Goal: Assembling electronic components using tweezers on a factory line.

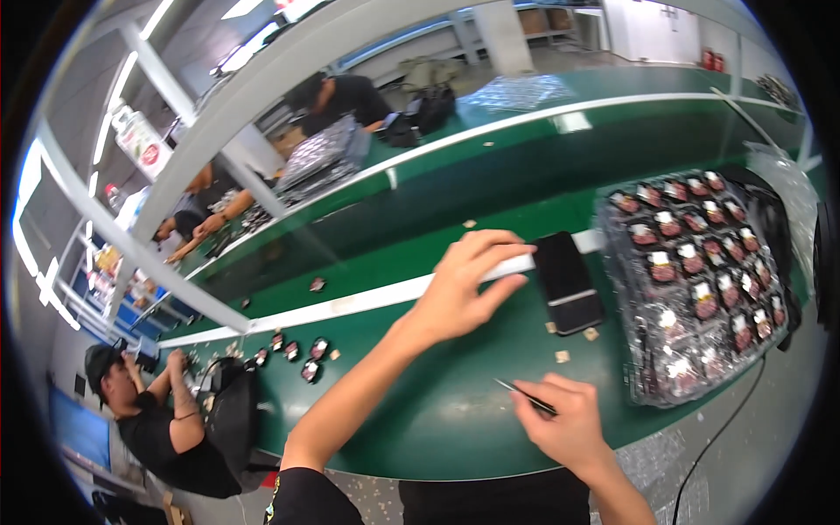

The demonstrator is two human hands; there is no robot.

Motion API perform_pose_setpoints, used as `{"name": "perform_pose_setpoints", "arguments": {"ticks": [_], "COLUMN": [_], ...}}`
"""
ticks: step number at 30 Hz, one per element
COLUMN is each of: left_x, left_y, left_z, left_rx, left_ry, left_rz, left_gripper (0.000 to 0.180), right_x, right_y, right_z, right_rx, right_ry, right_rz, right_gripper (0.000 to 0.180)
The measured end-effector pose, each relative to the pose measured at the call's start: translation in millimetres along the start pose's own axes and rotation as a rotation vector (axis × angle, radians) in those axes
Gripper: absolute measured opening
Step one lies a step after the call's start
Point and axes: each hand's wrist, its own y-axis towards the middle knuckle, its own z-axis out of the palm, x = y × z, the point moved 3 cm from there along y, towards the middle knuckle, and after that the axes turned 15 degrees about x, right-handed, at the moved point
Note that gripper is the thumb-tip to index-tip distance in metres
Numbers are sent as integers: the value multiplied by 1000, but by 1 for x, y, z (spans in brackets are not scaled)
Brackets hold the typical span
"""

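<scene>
tweezers (525, 398) — rear end hidden in right hand (569, 429) | tray (700, 280) parts — too small to identify

One phone (569, 282), one tray (691, 280)

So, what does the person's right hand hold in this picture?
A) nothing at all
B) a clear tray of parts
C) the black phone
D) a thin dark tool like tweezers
D: the right hand pinches a thin dark tool over the green table, while the black phone lies apart on the table.
</scene>
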Motion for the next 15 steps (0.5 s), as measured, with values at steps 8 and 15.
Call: {"name": "perform_pose_setpoints", "arguments": {"ticks": [8,15], "left_x": [173,180], "left_y": [-244,-251], "left_z": [-87,-99], "left_rx": [-91,-218], "left_ry": [708,250], "left_rz": [-1006,-902], "left_gripper": [53,46], "right_x": [-6,-1], "right_y": [5,6], "right_z": [9,9], "right_rx": [13,23], "right_ry": [-57,-81], "right_rz": [8,22], "right_gripper": [16,17]}}
